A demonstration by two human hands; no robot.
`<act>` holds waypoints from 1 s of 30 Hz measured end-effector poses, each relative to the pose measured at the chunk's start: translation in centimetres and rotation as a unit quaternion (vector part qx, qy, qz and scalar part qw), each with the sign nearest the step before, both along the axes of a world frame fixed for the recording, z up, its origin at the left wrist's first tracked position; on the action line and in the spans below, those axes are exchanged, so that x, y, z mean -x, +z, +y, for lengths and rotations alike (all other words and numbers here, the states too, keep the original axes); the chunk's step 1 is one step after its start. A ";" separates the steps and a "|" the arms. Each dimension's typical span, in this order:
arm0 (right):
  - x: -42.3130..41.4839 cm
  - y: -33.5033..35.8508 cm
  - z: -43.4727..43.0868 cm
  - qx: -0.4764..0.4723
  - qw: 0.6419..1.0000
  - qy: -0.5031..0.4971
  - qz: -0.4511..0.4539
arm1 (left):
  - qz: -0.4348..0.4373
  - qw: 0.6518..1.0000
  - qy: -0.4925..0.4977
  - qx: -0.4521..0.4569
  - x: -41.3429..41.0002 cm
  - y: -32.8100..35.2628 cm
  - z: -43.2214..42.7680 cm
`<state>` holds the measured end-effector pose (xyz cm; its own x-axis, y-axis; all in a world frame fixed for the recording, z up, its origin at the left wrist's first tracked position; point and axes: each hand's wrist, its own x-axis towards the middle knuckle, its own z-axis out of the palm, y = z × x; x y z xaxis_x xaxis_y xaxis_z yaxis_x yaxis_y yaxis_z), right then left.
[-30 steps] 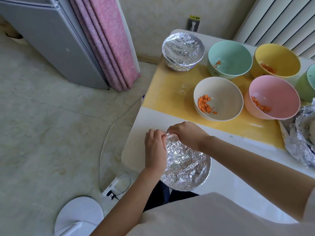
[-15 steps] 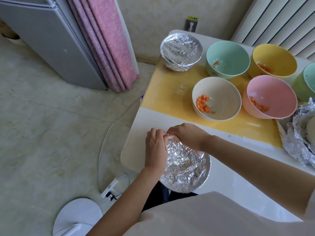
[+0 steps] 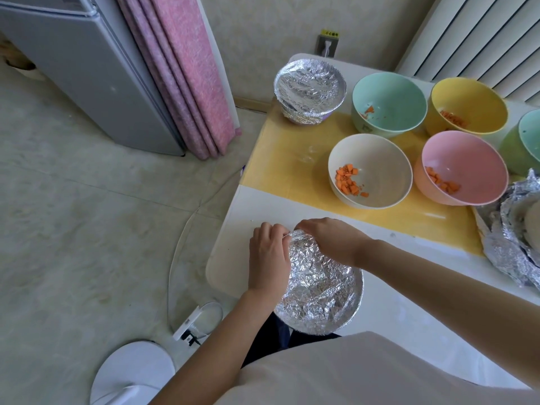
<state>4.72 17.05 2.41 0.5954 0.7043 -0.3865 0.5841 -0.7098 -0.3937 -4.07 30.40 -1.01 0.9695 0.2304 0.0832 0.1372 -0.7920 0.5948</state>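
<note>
Fridge: a grey fridge [image 3: 87, 77] stands on the floor at far left, well apart from the table.
Curtain: a pink curtain [image 3: 187, 77] hangs in folds just beside the fridge, down to the floor.
Table: a white table [image 3: 233, 252] fills the right half of the view, and the person stands at its near edge.
Mat: a yellow mat [image 3: 280, 159] covers the far part of the table and bears all the open bowls.
Foil-wrapped bowl: the foil-wrapped bowl [image 3: 318, 290] sits on the bare white part at the table's near edge, right in front of the person's body, its top sealed with crinkled foil.
Loose foil: crumpled foil [image 3: 508, 238] lies at the right edge of the view, partly cut off.
Open bowls: a white bowl [image 3: 377, 168] and a pink bowl [image 3: 467, 165] stand in the nearer row; a mint bowl [image 3: 388, 103] and a yellow bowl [image 3: 467, 103] stand behind them, and a green bowl [image 3: 526, 141] is cut off at right.
Second foil-wrapped bowl: the second foil-wrapped bowl [image 3: 309, 92] stands on the mat's far left corner.
Right hand: the right hand [image 3: 336, 238] reaches across the foil-wrapped bowl, fingers curled down over its far rim and gripping the foil there — the fingertips are hidden.
Left hand: the left hand [image 3: 268, 258] lies against the bowl's left side, fingers bent, pinching the foil edge just beside the right hand.
Carrot: orange carrot pieces [image 3: 347, 179] lie in the white bowl, with smaller amounts in the pink, yellow and mint bowls.
</note>
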 end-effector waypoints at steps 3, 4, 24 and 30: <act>-0.1 -0.3 0.0 -0.042 0.998 -0.001 0.042 | 0.008 1.000 0.007 0.007 -0.2 0.3 -0.1; -0.2 -0.3 0.1 -0.048 0.998 -0.003 0.043 | 0.007 1.000 0.007 0.005 -0.2 0.3 -0.1; 0.5 -1.1 -1.9 -0.101 0.988 -0.118 0.022 | 0.054 0.991 -0.041 0.114 -1.0 1.3 1.2; 0.2 -1.4 -1.7 -0.100 0.988 -0.119 0.008 | 0.065 0.989 -0.030 0.127 -1.1 1.5 0.3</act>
<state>4.52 15.37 0.97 0.7480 0.6084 -0.2651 0.4022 -0.7333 -0.5481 -3.02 30.66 0.48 0.9807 0.1697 -0.0972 0.1837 -0.6285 0.7558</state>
